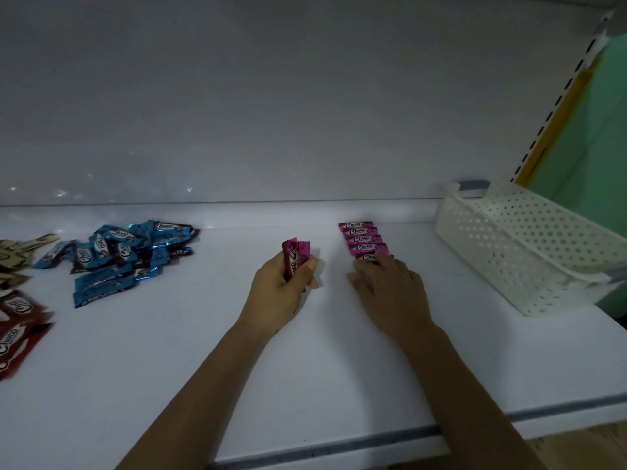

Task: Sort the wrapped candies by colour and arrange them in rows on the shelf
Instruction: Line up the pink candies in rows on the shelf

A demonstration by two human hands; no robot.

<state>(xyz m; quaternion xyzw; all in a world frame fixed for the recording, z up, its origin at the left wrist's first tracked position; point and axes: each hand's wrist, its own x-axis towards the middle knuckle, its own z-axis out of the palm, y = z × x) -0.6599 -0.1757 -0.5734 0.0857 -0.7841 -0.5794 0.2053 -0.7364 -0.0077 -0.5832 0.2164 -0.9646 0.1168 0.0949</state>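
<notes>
Left hand (283,281) sits mid-frame, fingers curled around a small bunch of pink candies (296,254) held upright, while the right hand (386,283) just right of it lies flat with straightish fingers touching the nearest wrapper of the pink row (359,239), a neat column running toward the back of the white shelf (169,368). Over at the left there's a messy blue pile (125,254), red candies (17,330) at the lower-left edge and beige candies (17,256) above them. White perforated basket (529,252) lies tipped on its side at the right.
</notes>
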